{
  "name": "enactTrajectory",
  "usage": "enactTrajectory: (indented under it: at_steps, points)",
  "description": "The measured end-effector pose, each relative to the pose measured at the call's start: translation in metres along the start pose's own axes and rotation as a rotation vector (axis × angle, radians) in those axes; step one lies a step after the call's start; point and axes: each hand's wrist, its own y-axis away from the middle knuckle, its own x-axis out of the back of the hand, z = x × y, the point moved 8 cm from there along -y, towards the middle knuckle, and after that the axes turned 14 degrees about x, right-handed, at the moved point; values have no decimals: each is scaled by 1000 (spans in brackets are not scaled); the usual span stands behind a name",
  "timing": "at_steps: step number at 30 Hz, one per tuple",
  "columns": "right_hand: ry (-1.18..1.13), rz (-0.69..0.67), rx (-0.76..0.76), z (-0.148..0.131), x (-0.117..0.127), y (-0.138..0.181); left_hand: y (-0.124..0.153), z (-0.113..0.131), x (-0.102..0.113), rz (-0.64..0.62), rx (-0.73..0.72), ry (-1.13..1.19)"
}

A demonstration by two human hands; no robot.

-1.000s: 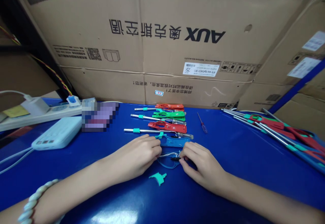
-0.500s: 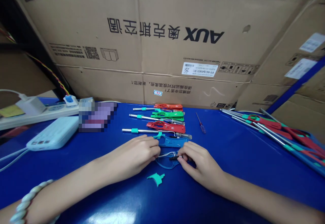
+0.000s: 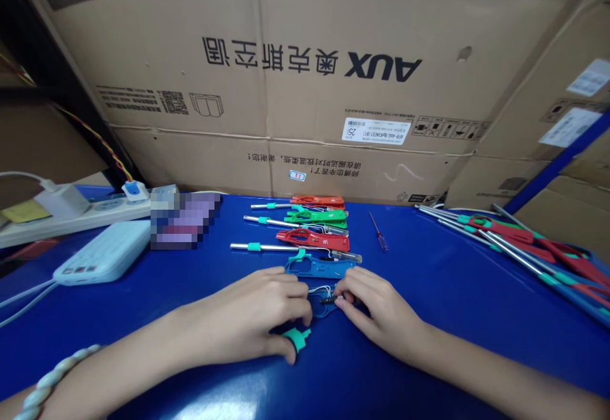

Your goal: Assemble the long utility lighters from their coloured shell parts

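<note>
On the bench [image 3: 443, 280], we curve our left hand [image 3: 267, 305] loosely open, thumb beside the teal piece [image 3: 300, 338], while our right hand [image 3: 376, 300] pinches a black part [image 3: 328, 300] over the nearer blue shell [image 3: 328, 312].

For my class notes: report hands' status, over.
Left hand open around teal piece. Right hand pinching black part at nearest blue casing. Screwdriver apart from both hands.

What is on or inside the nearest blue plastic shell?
Thin white wires and a small black part pinched by the right hand. It and the left hand cover the ends of the blue shell, hiding anything inside there.
</note>
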Motion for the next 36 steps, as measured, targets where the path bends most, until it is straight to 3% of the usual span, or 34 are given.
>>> enactTrajectory:
  at_steps: [16,25,36]
  points:
    - [50,-43,56,-3,2,-1,-4,-3,-8,-37,-1,2]
    - [78,-62,67,-4,0,-1,-12,-10,-5,295,38,-52]
    - [16,-37,20,0,2,-2,-15,-8,-10,370,0,-118]
